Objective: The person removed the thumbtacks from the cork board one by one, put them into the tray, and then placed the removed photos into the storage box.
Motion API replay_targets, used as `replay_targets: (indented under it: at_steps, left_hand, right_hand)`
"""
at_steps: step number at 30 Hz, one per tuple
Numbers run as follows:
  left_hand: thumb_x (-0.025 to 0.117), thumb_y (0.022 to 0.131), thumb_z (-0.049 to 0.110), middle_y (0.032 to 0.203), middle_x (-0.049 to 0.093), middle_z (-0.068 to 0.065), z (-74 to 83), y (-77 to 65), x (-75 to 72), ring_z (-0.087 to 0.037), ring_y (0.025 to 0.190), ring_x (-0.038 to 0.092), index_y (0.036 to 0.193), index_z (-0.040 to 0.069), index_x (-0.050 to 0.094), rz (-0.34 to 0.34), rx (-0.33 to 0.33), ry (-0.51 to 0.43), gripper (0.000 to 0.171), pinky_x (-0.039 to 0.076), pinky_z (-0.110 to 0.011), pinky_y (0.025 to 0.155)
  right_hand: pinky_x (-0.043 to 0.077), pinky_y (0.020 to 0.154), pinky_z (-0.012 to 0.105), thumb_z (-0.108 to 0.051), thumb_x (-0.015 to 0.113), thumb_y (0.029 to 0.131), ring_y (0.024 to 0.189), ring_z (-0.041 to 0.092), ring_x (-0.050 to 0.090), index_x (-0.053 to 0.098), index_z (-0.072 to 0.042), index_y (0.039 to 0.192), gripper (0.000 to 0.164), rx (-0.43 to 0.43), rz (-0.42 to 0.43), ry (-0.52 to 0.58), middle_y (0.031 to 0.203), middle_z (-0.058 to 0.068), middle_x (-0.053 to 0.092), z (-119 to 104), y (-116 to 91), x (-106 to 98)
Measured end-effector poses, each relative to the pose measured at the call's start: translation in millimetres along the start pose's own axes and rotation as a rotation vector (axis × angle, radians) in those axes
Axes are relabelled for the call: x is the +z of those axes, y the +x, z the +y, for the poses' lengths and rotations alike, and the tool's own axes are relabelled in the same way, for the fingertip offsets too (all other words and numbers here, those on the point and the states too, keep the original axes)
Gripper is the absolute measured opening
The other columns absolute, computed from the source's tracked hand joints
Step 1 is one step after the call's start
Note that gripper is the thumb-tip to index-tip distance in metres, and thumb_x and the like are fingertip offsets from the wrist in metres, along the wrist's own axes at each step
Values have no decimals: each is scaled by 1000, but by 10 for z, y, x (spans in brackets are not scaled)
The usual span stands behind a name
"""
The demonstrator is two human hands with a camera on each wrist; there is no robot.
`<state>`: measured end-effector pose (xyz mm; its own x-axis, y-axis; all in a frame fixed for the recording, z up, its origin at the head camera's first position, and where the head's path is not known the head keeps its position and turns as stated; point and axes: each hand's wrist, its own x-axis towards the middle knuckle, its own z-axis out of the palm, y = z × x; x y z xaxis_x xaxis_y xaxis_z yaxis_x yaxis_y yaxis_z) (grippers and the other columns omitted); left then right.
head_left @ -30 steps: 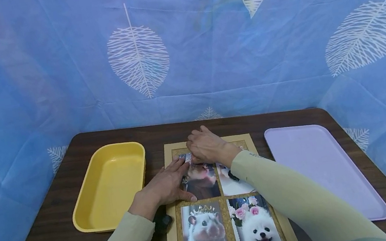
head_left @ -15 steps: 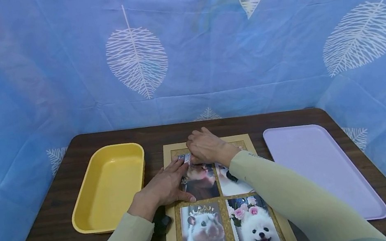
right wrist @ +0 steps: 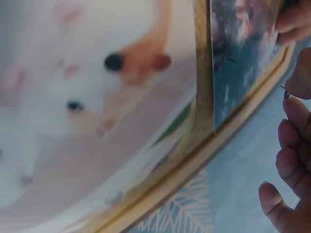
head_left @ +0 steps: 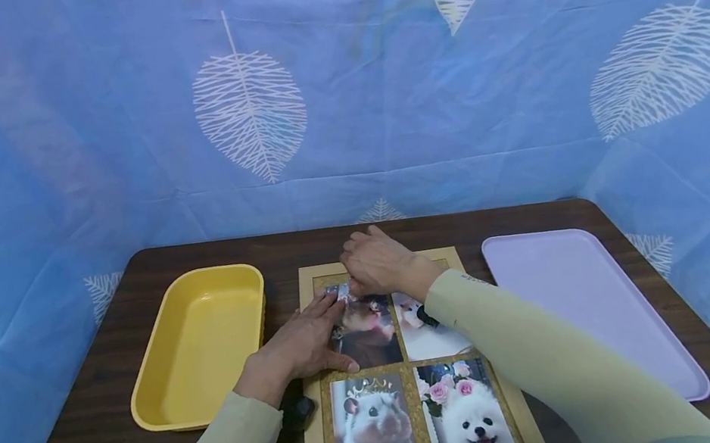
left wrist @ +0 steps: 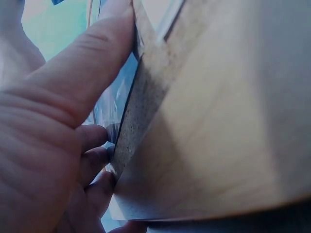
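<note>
A corkboard [head_left: 413, 389] in a light wooden frame lies on the table, bearing several animal photos. My left hand [head_left: 301, 344] lies spread over the upper left photo [head_left: 372, 337], its fingers at the photo's upper left part and its thumb near the lower edge. Just above that photo's top edge is my right hand [head_left: 378, 264]. In the right wrist view, its thumb and forefinger pinch a small pin [right wrist: 285, 93], whose thin point sticks out. The left wrist view shows the left fingers [left wrist: 99, 138] along the photo's edge, beside bare cork.
To the left stands a yellow tray [head_left: 138, 407], and to the right lies a flat lilac tray [head_left: 586, 294]. Lower on the board are a crowned hamster photo [head_left: 376, 433] and a white dog photo [head_left: 475, 425]. A blue leaf-print cloth [head_left: 377, 95] hangs behind the table.
My right hand has lifted slightly and shifted a little right against the board. The left hand keeps its place on the photo. The head view has drifted slightly.
</note>
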<state>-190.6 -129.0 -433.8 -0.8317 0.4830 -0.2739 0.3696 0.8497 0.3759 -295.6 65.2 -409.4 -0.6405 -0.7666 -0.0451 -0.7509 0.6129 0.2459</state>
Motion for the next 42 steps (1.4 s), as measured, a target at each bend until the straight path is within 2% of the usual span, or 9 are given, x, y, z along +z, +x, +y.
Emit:
replay_targets:
  at_steps: [4, 10, 14, 18, 23, 29, 32, 36, 42]
  left_hand:
    - [81, 87, 57, 176, 19, -12, -4, 5, 11, -31, 165, 9, 167, 9, 31, 6, 6, -10, 106, 23, -62, 128]
    - [82, 87, 56, 177, 18, -13, -28, -1, 36, -31, 165, 7, 167, 9, 31, 11, 0, -38, 106, 21, -62, 129]
    - [83, 87, 53, 177, 17, -14, -23, -19, 44, -32, 165, 6, 167, 8, 31, 19, 6, -65, 105, 20, -63, 129]
    - [83, 87, 52, 177, 17, -14, -15, -28, 54, -32, 165, 5, 166, 8, 31, 26, 12, -80, 105, 19, -63, 129]
    - [84, 87, 51, 177, 17, -15, -1, -28, 51, -33, 165, 5, 166, 7, 32, 30, 20, -89, 104, 19, -64, 128]
    - [83, 88, 51, 177, 16, -15, 8, -22, 42, -33, 165, 4, 167, 8, 30, 20, 18, -94, 104, 18, -64, 129]
    - [83, 88, 51, 177, 15, -15, 5, -20, 42, -33, 165, 4, 167, 8, 29, 20, 21, -96, 104, 18, -65, 129]
    - [83, 88, 51, 177, 15, -15, -2, -21, 42, -34, 165, 4, 167, 8, 30, 20, 24, -94, 104, 19, -65, 128]
    - [85, 86, 50, 176, 18, -16, 12, -14, 31, -35, 165, 7, 166, 7, 32, 26, 25, -91, 105, 20, -61, 129]
  right_hand:
    - [50, 94, 50, -38, 72, 98, 98, 24, 56, 73, -16, 99, 22, 26, 16, 22, 101, 1, 66, 71, -124, -72]
    - [47, 86, 47, -29, 74, 94, 91, 23, 55, 70, -16, 91, 14, 48, 152, 89, 91, -1, 63, 216, -466, -178]
    - [37, 78, 41, -25, 74, 92, 86, 23, 53, 71, -16, 90, 10, 70, 239, 109, 91, 0, 64, 347, -767, -190]
    - [40, 79, 43, -24, 75, 92, 89, 25, 57, 71, -14, 91, 10, 132, 290, 127, 92, 2, 66, 502, -1109, -157]
    - [41, 79, 46, -18, 76, 90, 88, 27, 57, 69, -14, 86, 9, 247, 324, 145, 89, 3, 64, 744, -1593, -9]
    - [37, 75, 44, -15, 77, 86, 83, 27, 54, 69, -12, 82, 9, 359, 300, 126, 84, 3, 62, 1012, -2137, 283]
    - [39, 74, 47, -16, 77, 84, 81, 28, 55, 69, -12, 80, 10, 379, 259, 108, 81, 2, 61, 1094, -2336, 410]
    - [42, 72, 49, -18, 79, 83, 82, 29, 59, 68, -13, 79, 13, 383, 202, 88, 79, 2, 61, 1144, -2493, 540]
    - [44, 70, 47, -19, 80, 82, 81, 28, 60, 68, -14, 78, 14, 380, 161, 74, 78, 1, 61, 1142, -2589, 698]
